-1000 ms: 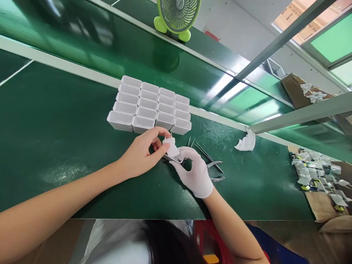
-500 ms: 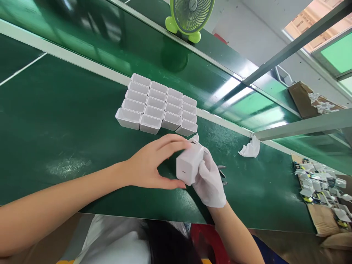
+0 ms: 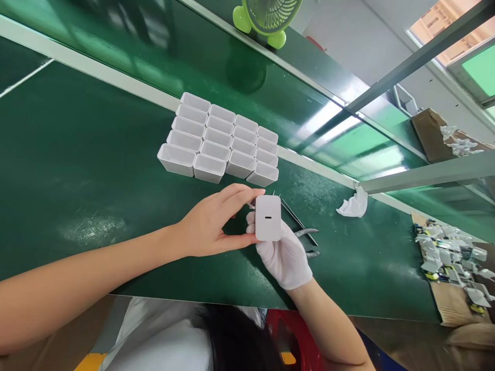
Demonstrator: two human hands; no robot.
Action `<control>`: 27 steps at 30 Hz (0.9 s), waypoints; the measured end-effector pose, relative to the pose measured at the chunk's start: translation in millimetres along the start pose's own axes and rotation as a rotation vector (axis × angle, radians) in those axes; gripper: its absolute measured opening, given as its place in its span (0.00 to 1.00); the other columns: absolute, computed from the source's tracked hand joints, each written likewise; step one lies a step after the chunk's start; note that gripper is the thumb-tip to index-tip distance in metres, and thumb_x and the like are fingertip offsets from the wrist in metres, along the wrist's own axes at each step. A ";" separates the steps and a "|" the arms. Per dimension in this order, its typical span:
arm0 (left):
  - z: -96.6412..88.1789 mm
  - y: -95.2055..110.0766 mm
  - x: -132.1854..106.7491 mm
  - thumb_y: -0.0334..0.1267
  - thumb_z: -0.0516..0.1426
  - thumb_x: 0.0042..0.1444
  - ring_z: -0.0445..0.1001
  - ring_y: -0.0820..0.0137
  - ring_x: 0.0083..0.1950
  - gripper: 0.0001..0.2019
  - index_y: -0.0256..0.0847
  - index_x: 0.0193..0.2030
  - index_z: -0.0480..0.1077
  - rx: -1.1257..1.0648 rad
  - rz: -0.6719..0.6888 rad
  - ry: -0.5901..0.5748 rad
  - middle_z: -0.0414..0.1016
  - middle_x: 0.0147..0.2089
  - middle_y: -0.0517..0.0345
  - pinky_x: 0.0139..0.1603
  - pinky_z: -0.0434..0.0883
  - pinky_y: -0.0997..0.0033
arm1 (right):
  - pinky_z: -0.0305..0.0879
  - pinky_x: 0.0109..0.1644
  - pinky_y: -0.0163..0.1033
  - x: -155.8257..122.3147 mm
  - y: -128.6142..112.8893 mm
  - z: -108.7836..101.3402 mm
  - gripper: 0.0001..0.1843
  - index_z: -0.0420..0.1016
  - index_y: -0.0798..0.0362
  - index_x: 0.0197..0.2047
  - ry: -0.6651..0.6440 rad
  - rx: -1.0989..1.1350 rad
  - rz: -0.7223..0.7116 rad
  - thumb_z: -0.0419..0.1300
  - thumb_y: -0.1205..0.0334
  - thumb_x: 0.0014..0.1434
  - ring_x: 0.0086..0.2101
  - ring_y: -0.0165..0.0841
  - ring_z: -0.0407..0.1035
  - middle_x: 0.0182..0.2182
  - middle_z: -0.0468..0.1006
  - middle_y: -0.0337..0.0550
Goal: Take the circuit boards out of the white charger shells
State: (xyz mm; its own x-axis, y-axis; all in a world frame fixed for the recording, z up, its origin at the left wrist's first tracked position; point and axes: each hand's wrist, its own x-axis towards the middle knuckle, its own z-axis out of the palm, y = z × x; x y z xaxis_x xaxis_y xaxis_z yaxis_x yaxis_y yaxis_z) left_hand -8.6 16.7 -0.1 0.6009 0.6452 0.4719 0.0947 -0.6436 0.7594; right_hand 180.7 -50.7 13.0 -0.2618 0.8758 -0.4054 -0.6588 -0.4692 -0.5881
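Note:
A small white charger body [image 3: 268, 217] with a slot in its near face is held upright over the green bench. My bare left hand [image 3: 216, 224] pinches it from the left, thumb below and fingers above. My right hand [image 3: 284, 255], in a white glove, cups it from behind and below. Just past the hands lie metal tweezers [image 3: 297, 224] and a pair of pliers [image 3: 307, 242] on the mat. A block of several empty white shells [image 3: 218, 144] stands in rows behind the hands.
A crumpled white cloth [image 3: 352, 204] lies to the right on the green mat [image 3: 77, 154]. A cardboard sheet with several small parts [image 3: 450, 255] sits at the far right. A green desk fan [image 3: 266, 18] stands on the upper shelf.
The white charger body was turned so its slotted face points toward me, and both hands drew it slightly nearer. A second ago the hands worked a smaller white piece with tweezers.

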 end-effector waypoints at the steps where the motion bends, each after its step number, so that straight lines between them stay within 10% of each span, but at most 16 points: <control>1: 0.1 0.2 0.1 0.40 0.62 0.62 0.73 0.64 0.51 0.31 0.42 0.68 0.56 0.000 0.000 0.001 0.67 0.61 0.46 0.48 0.74 0.68 | 0.76 0.40 0.23 0.0 -0.1 -0.1 0.20 0.70 0.51 0.59 0.002 -0.005 0.001 0.63 0.63 0.64 0.42 0.27 0.78 0.44 0.79 0.42; 12: -2.2 0.0 -0.1 0.46 0.63 0.59 0.72 0.64 0.47 0.32 0.46 0.67 0.56 -0.006 0.001 0.003 0.67 0.60 0.46 0.42 0.74 0.66 | 0.79 0.45 0.42 -1.6 2.5 -7.0 0.17 0.68 0.45 0.58 0.054 -0.495 -0.173 0.53 0.50 0.70 0.43 0.33 0.75 0.50 0.75 0.45; 18: -6.9 -1.6 -1.7 0.52 0.57 0.62 0.68 0.70 0.36 0.28 0.47 0.65 0.58 -0.012 0.023 0.130 0.67 0.57 0.48 0.37 0.71 0.67 | 0.72 0.54 0.54 -3.6 1.1 -17.0 0.22 0.66 0.44 0.58 0.119 -1.446 -1.091 0.60 0.72 0.63 0.51 0.42 0.69 0.48 0.72 0.48; 22: -3.2 1.2 -1.5 0.57 0.64 0.54 0.66 0.74 0.30 0.41 0.49 0.68 0.52 0.100 -0.144 -0.066 0.67 0.59 0.48 0.31 0.68 0.70 | 0.76 0.47 0.50 5.9 5.6 -24.0 0.28 0.61 0.48 0.62 -0.069 -1.736 -1.026 0.57 0.76 0.62 0.48 0.42 0.71 0.47 0.73 0.53; 27: -2.8 6.7 1.2 0.47 0.63 0.57 0.66 0.76 0.25 0.24 0.46 0.56 0.60 -0.006 -0.397 -0.140 0.73 0.44 0.57 0.25 0.66 0.73 | 0.78 0.46 0.46 12.4 10.0 -29.4 0.25 0.60 0.45 0.60 -0.021 -1.628 -1.040 0.59 0.72 0.63 0.48 0.39 0.74 0.50 0.76 0.51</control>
State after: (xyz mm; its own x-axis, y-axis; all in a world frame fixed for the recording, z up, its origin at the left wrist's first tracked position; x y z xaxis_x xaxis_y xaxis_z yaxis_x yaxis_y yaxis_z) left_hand -9.5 14.3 6.7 0.6207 0.7803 0.0765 0.3367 -0.3534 0.8728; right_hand 191.7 -47.8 -18.5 -0.2756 0.8335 0.4789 0.6481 0.5291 -0.5478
